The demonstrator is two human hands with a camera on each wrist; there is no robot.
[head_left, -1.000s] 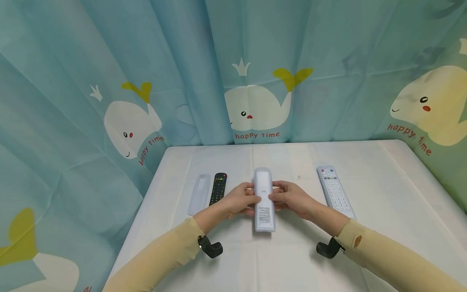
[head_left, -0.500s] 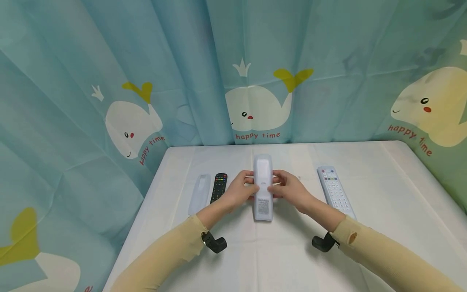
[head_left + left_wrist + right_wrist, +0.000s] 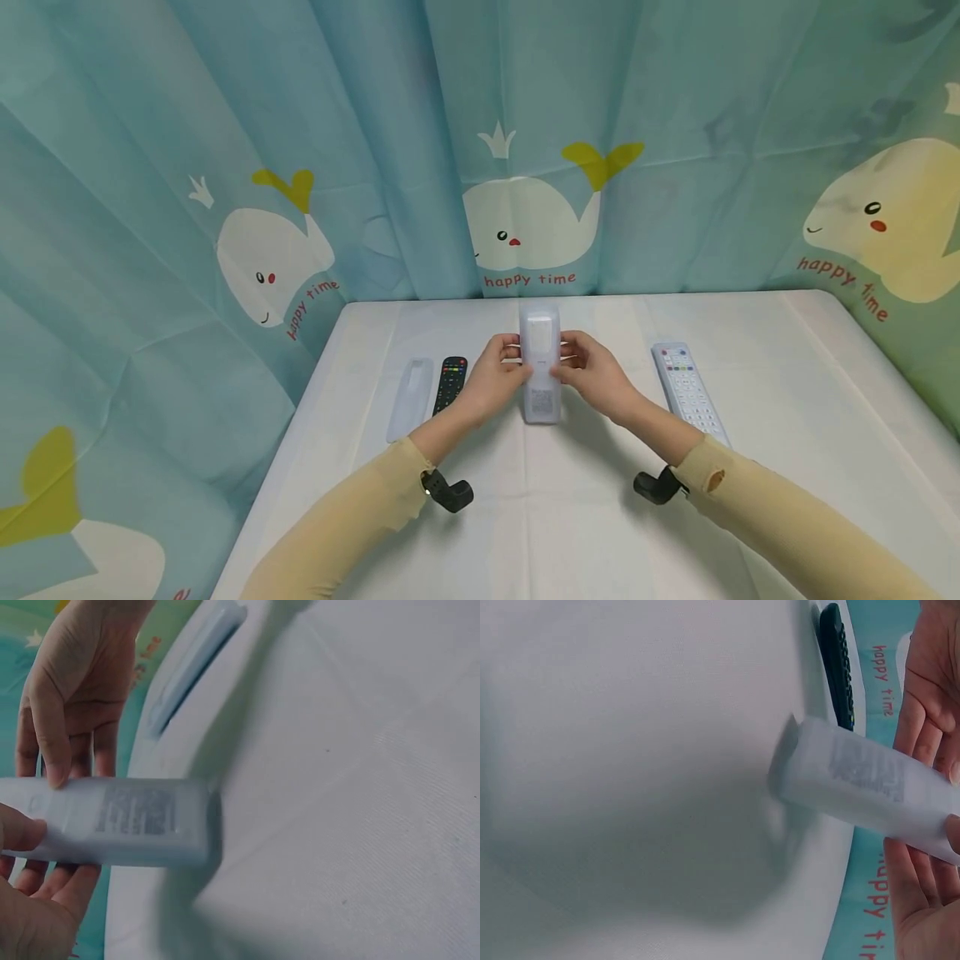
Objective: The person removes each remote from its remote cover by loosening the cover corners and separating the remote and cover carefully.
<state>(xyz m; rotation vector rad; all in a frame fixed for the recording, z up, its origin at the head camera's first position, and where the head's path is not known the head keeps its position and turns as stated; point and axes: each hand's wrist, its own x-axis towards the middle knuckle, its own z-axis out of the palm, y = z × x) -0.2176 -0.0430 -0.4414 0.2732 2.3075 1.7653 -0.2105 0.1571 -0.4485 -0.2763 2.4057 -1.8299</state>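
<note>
Between both hands, above the table, is a white remote control (image 3: 540,367) in a translucent sleeve, its back with a printed label facing the head camera. My left hand (image 3: 492,377) pinches its left edge, thumb on the back and fingers behind. On the opposite edge my right hand (image 3: 597,377) grips it the same way. The wrist views show the label end of the remote (image 3: 135,817) held off the white cloth, thumbs resting on the back. Its button side is hidden.
Left on the white table (image 3: 585,517) lie a translucent remote sleeve (image 3: 410,400) and a black remote (image 3: 450,385), partly behind the left hand. A white remote with buttons up (image 3: 690,392) lies to the right. A whale-print curtain (image 3: 420,167) hangs behind the table.
Both hands have moved the remote away from the person, up in the head view. It appears more upright, its label end foreshortened. The other remotes and the sleeve have stayed in place.
</note>
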